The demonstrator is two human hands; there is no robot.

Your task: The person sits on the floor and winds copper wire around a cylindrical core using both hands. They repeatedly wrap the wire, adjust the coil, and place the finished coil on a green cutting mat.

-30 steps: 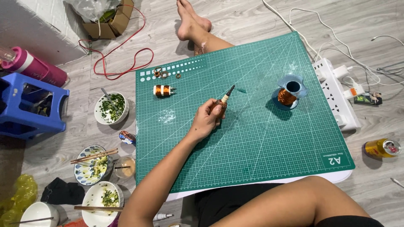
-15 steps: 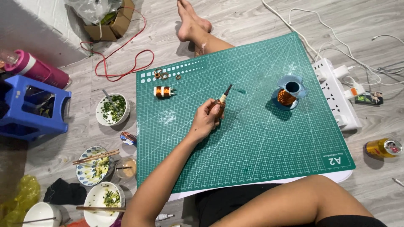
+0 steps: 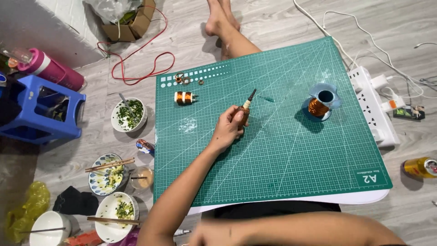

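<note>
A person seated on a wooden floor held a small tool over a green cutting mat.

At the far left stood a blue plastic stool (image 3: 38,111) and a pink drink bottle (image 3: 52,70), with several white ceramic bowls (image 3: 129,115) of chopped greens and chopsticks just beside the mat's left edge. On the green gridded cutting mat (image 3: 282,168) lay a small copper-wound coil (image 3: 184,97) near the upper left corner. The left hand (image 3: 229,128) was closed around a brown wooden-handled tool (image 3: 244,109), its dark tip pointing up and away, over the mat's middle. Further right sat a blue spool of copper wire (image 3: 320,104), then a white power strip (image 3: 371,105) just off the mat, and a yellow drink can (image 3: 419,167). The right hand was out of sight.
</note>
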